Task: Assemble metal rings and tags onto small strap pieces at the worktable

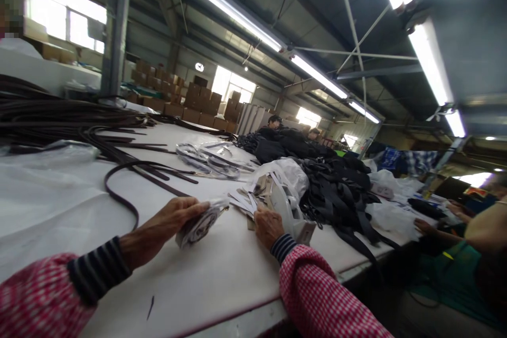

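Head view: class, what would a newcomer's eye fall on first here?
The left hand grips a plastic-wrapped packet over the white table, the right hand beside loose paper cards. A heap of black webbing straps lies right of them, dark belts far left.

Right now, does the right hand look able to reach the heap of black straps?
Probably yes: the right hand rests by the paper cards, and only a plastic bag lies between it and the black straps.

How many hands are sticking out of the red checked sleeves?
2. The left hand holds a small clear packet over the white table; the right hand rests by the heap of card pieces. None seem hidden.
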Motion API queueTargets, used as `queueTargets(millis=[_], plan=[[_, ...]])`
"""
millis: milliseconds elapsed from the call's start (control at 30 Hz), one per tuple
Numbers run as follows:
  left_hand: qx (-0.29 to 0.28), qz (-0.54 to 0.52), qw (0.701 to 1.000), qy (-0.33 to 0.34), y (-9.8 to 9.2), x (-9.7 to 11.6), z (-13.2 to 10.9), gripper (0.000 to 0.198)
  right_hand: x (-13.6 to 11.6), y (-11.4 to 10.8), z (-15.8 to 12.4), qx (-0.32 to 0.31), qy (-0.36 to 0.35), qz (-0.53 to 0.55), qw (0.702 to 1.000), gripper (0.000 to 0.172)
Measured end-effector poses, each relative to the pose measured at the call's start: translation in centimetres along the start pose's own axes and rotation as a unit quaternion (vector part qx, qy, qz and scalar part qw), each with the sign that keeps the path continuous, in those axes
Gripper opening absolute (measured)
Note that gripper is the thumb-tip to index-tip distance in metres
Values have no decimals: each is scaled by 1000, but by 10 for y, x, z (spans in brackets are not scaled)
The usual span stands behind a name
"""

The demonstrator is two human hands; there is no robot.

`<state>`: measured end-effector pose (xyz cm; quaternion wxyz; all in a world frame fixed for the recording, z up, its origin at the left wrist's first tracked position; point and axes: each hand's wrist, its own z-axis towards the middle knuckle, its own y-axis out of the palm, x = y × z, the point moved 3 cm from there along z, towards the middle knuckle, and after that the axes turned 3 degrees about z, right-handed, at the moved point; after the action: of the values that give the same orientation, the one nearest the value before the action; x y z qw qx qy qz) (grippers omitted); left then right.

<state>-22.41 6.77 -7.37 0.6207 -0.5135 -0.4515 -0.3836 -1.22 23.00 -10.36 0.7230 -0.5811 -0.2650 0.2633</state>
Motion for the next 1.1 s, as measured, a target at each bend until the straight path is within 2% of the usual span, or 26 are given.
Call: queueTargets(millis=[100, 233, 533, 800, 900, 1000, 1100], plan=[[12, -101, 994, -30, -7, -11, 5, 57, 4, 6, 2, 11, -1, 17, 1000, 27], [16, -132, 990, -46, -6, -21, 6, 58, 8, 12, 3, 38, 11, 38, 998, 29], [14, -144, 988, -45, 0, -13, 3, 56, 9, 15, -1, 85, 32, 84, 992, 21], [18, -159, 987, -30, -5, -9, 3, 57, 8, 6, 0, 72, 44, 149, 985, 12], [26, -168, 985, -23, -8, -7, 3, 59, 10, -2, 0, 78, 53, 201, 975, 18], [47, -178, 983, -15, -14, -8, 4, 58, 9, -18, -5, 129, 70, 251, 957, 20], [53, -194, 979, -17, -18, -10, 6, 56, -4, -36, -20, 148, 56, 364, 918, 28]])
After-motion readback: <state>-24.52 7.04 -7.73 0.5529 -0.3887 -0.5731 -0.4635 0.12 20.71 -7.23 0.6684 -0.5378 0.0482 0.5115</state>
